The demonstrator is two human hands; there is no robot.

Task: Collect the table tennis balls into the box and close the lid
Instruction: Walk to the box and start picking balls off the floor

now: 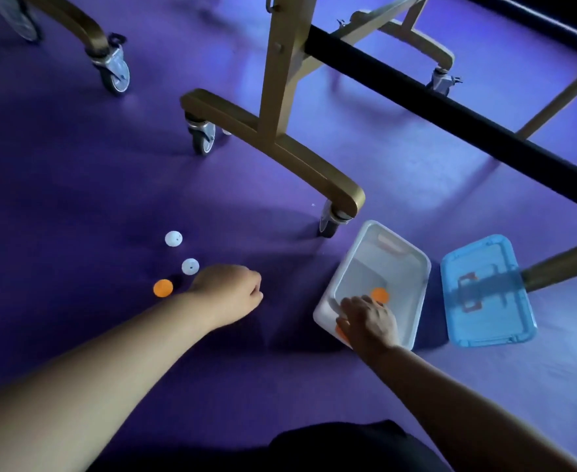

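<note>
Three table tennis balls lie on the purple floor at the left: a white ball (pixel 173 238), a second white ball (pixel 190 266) and an orange ball (pixel 163 288). My left hand (pixel 229 291) hovers just right of them with its fingers curled under; whether it holds anything is hidden. The white open box (pixel 392 240) stands at the right with an orange ball (pixel 379 296) inside. My right hand (pixel 368 321) reaches into the box's near end, fingers loosely spread just short of that ball. Another patch of orange (pixel 341 330) shows beside that hand's thumb. The blue lid (pixel 484 294) lies flat, right of the box.
A gold table frame on castor wheels (pixel 331 223) stands just behind the box, and another castor (pixel 202 137) sits farther back. A dark crossbar (pixel 450 117) runs over the right side. A gold leg (pixel 559 264) overlaps the lid's right edge.
</note>
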